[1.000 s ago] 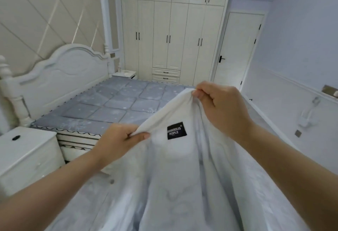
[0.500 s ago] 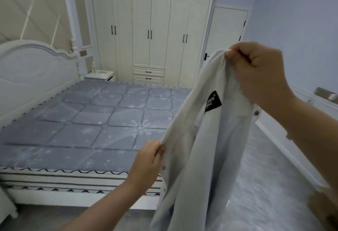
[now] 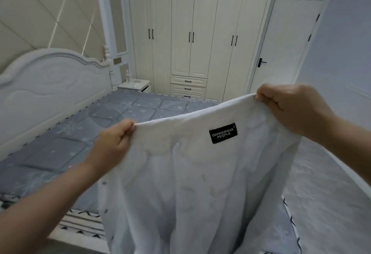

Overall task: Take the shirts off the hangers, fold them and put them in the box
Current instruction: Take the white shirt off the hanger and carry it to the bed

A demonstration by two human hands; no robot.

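A white button-up shirt (image 3: 200, 183) hangs spread above the near edge of a grey-quilted bed (image 3: 84, 133). The left hand (image 3: 114, 143) and right hand (image 3: 291, 109), held apart, each pinch its top edge.

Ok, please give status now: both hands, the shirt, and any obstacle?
Left hand and right hand each pinch the top edge. White shirt spread, hanging over the bed. No hanger, no box visible.

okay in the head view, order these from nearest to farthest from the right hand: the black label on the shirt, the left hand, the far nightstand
1. Black label, just left of the right hand, below it on the shirt.
2. Left hand, gripping the opposite corner.
3. Nightstand, beside the headboard.
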